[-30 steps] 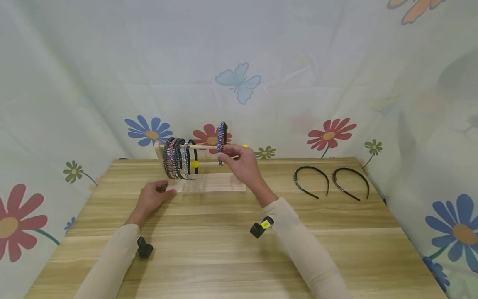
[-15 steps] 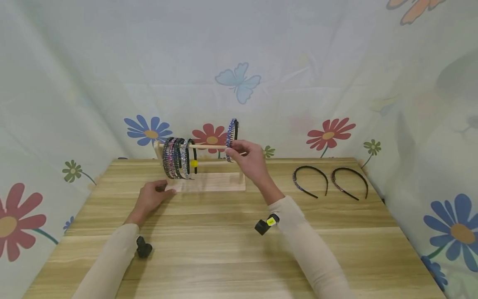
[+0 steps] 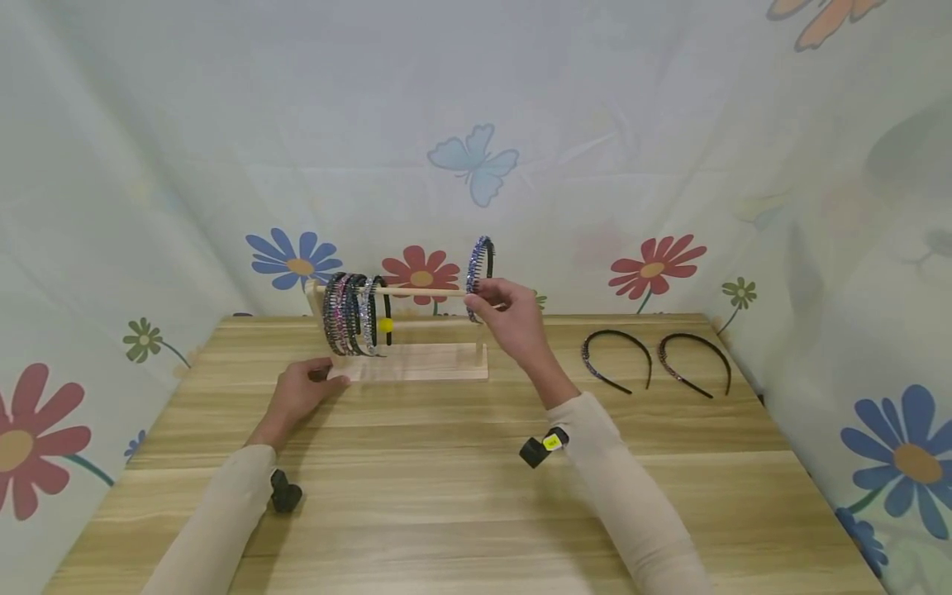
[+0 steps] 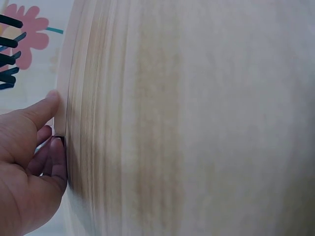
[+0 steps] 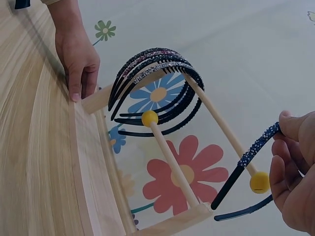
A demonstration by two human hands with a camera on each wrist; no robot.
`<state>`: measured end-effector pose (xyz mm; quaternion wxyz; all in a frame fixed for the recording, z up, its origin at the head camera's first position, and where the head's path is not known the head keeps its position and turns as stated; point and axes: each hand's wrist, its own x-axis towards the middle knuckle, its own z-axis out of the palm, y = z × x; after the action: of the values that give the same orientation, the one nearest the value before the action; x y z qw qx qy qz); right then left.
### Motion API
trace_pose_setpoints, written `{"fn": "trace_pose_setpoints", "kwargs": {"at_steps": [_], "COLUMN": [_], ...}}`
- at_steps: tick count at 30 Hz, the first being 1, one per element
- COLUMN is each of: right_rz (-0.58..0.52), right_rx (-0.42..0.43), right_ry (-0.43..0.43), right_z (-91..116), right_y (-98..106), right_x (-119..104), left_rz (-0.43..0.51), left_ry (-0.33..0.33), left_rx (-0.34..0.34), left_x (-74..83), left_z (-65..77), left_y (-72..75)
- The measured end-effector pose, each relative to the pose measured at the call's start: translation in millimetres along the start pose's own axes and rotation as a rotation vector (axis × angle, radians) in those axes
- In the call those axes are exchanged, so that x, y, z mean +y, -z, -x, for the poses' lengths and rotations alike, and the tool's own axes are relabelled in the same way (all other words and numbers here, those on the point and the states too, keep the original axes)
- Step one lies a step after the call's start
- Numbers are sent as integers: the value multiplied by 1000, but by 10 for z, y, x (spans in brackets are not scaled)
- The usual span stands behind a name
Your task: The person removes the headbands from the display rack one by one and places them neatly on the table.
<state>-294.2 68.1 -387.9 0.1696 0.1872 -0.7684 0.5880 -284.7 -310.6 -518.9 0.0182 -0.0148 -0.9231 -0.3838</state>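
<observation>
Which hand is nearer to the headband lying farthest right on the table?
Right. The right hand holds another headband at the right end of the rack, left of the lying headband; the left hand grips the rack's left end, farther away.

No text is legible. The yellow sticker (image 3: 553,443) on the right wrist's black camera (image 3: 533,453) bears marks too small to read; one yellow ball (image 5: 260,182) on the headband rack (image 5: 173,162) carries a dark line (image 5: 258,189).

Indoor booth, flower-print sheeting (image 3: 565,198)
</observation>
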Motion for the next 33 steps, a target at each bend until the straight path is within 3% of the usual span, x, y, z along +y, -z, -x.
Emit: {"fn": "trace_pose_setpoints", "kwargs": {"at_steps": [10,19,33], "right_rz": [30,67,113], "right_rx": [34,82,107], "right_ry": [-8,37,-3], "right_z": [33,80,118], "right_y": [81,177,266], "right_x": [46,100,168], "left_rz": [-8,0,-7], "left_ry": [6,11,7], "left_rx": [-2,-6,-5], "left_x": [10,-7,-14], "left_z": [3,-19,-30], "left_y": [2,5,-7]}}
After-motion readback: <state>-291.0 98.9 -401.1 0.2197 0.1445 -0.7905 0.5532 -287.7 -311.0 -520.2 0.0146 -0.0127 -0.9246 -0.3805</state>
